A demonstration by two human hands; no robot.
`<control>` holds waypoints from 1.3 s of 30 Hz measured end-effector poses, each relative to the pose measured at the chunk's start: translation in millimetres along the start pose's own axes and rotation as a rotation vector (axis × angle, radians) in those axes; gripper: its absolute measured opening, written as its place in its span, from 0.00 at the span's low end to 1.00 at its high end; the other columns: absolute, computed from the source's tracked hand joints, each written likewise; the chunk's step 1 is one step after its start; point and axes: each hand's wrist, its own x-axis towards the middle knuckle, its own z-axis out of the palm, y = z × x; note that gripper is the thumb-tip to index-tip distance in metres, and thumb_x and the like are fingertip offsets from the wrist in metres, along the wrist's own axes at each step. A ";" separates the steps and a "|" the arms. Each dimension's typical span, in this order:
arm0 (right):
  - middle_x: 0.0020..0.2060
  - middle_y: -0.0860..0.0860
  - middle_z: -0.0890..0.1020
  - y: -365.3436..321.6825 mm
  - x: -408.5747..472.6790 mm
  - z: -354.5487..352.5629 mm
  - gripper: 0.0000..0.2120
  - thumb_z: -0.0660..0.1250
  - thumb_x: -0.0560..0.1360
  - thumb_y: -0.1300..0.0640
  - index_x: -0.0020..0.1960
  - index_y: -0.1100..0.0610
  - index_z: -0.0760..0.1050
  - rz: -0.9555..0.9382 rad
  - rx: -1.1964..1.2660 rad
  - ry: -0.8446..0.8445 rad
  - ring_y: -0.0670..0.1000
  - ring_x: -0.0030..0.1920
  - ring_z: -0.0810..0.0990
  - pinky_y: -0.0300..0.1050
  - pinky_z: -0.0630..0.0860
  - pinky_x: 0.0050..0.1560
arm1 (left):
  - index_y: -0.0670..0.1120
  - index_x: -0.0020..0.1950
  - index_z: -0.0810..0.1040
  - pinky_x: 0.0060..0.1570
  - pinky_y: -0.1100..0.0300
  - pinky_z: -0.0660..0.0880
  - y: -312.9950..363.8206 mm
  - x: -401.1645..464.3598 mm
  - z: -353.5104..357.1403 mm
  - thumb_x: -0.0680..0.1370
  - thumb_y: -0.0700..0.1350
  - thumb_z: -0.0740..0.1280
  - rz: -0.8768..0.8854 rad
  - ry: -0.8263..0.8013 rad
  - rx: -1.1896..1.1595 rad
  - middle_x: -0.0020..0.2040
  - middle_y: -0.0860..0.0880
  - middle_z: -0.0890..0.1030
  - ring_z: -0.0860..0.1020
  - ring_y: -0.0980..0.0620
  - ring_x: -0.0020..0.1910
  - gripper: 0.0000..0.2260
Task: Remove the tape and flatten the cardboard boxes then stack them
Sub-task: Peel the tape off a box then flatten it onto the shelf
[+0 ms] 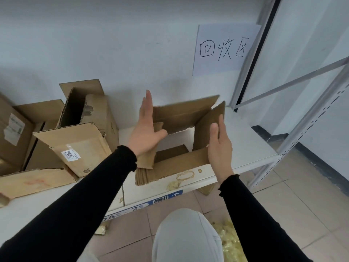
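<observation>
Box (181, 118) btwn flat hands; left hand (146, 127) hides its left wall.

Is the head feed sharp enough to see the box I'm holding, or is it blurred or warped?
Head view: even, soft light, no glare. The open-ended brown cardboard box has a motion-smeared far edge; both the left hand and right hand look sharp. Wide-angle bending shows on the grey metal shelf frame.

Head-worn view, forward and down
</observation>
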 end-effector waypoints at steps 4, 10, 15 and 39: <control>0.76 0.43 0.68 0.4 10.6 -4.6 0.28 0.51 0.82 0.34 0.80 0.39 0.58 0.219 0.528 0.132 0.47 0.72 0.71 0.54 0.80 0.61 | 0.63 0.82 0.45 0.68 0.63 0.59 3.3 -5.9 -19.8 0.83 0.44 0.61 -0.217 -0.152 -0.272 0.82 0.54 0.58 0.63 0.54 0.77 0.35; 0.73 0.46 0.72 -5.0 24.7 0.7 0.28 0.54 0.81 0.32 0.78 0.39 0.64 0.327 0.779 0.128 0.50 0.70 0.74 0.52 0.80 0.62 | 0.45 0.76 0.71 0.65 0.66 0.61 25.0 -0.6 -39.1 0.87 0.50 0.54 -0.137 -0.219 0.099 0.76 0.55 0.70 0.70 0.55 0.72 0.19; 0.66 0.42 0.79 -9.7 39.6 -8.7 0.26 0.52 0.80 0.29 0.74 0.37 0.69 0.217 0.732 0.100 0.42 0.65 0.78 0.45 0.77 0.64 | 0.52 0.80 0.64 0.59 0.62 0.67 29.3 7.8 -43.6 0.87 0.50 0.53 0.168 -0.033 0.348 0.70 0.49 0.77 0.75 0.48 0.67 0.20; 0.75 0.56 0.68 123.0 49.9 45.0 0.21 0.63 0.82 0.51 0.72 0.56 0.71 -0.053 -0.631 -0.304 0.58 0.73 0.65 0.56 0.67 0.70 | 0.61 0.82 0.46 0.79 0.46 0.42 -147.7 -39.5 61.9 0.79 0.72 0.42 -0.099 -0.525 0.520 0.82 0.54 0.47 0.46 0.53 0.82 0.33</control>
